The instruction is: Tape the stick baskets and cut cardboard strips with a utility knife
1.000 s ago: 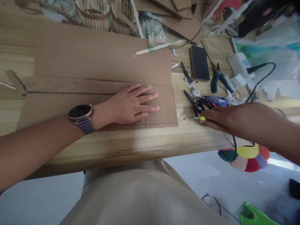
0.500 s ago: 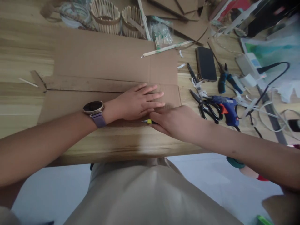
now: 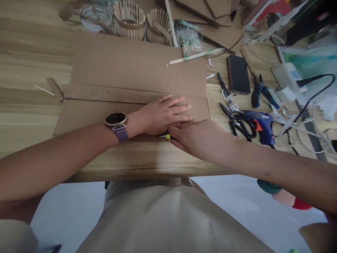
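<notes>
A brown cardboard sheet (image 3: 126, 65) lies on the wooden table, with a long slit or fold line running across it. My left hand (image 3: 163, 114) rests flat on its near part, fingers spread to the right; a watch with a purple strap is on that wrist. Close beside it, my right hand (image 3: 196, 137) is closed around a utility knife (image 3: 167, 136), whose yellow tip end and thin blade show at the cardboard's near edge. Most of the knife's handle is hidden by the fingers.
To the right lie black scissors (image 3: 238, 123), a blue glue gun (image 3: 263, 126), a phone (image 3: 238, 74), pliers (image 3: 260, 93) and cables. Behind stand two round stick baskets (image 3: 129, 21), a bag of sticks (image 3: 189, 37) and cardboard pieces (image 3: 205, 10). The table's front edge (image 3: 147, 173) is near.
The view has shifted, so the table things appear further right. Relative to the cardboard, my right hand and the knife sit slightly further left; my left hand still presses flat.
</notes>
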The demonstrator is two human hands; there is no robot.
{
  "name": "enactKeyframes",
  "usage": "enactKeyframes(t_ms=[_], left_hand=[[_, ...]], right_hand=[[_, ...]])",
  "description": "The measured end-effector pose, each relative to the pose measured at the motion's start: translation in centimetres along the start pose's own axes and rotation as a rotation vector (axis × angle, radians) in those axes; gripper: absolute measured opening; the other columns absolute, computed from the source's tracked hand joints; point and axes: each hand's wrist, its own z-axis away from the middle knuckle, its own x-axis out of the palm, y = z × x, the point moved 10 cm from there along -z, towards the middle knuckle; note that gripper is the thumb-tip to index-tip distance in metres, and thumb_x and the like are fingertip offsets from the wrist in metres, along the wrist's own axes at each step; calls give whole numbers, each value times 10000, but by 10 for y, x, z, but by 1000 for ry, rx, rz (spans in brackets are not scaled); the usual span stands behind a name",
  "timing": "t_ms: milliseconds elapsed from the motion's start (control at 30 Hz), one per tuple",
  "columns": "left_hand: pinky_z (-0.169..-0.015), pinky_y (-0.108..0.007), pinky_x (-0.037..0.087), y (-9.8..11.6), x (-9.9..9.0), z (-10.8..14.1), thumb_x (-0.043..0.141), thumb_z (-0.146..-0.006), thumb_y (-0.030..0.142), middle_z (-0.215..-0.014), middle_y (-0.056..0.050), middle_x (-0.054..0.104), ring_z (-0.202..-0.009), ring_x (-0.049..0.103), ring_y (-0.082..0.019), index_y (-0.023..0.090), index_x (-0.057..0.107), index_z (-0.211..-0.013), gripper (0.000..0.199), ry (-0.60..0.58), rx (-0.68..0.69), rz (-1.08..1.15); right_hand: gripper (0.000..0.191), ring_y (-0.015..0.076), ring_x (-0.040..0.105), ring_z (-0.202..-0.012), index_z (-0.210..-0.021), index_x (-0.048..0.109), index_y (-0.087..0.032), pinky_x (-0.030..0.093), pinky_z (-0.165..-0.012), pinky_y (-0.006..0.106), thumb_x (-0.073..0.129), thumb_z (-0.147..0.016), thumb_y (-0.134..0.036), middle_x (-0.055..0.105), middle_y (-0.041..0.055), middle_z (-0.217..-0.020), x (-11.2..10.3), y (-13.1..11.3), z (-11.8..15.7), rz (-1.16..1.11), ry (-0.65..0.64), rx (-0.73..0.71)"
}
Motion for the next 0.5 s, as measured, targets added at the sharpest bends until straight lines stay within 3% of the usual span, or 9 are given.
enactKeyframes(t_ms=[167, 267, 500], left_hand=[[-1250, -529, 241, 0, -2, 1, 393, -1038, 236, -1626, -64, 412, -1529, 302, -329, 250, 512, -1497, 475, 22, -2, 22], [-1242, -547, 247, 0, 1, 0, 458, -1014, 268, -1628, -66, 406, -1532, 294, -339, 256, 514, -1495, 484, 50, 22, 15], [-1249, -505, 219, -4, 4, 2, 452, -1045, 317, -1620, -40, 420, -1535, 303, -297, 295, 530, -1481, 443, 96, 24, 27]], right_hand=[[350, 238, 686, -685, -1119, 706, -149, 233, -494, 291, 399, -957, -101, 766, 136, -868, -10, -7, -2, 113, 39, -12], [419, 244, 704, -712, -1130, 700, -171, 241, -481, 302, 384, -904, -15, 772, 109, -897, -7, -5, 1, 126, -16, -20], [408, 200, 625, -547, -1288, 651, -210, 236, -491, 291, 407, -968, -138, 732, 68, -727, 20, 34, 34, 78, -100, 52]])
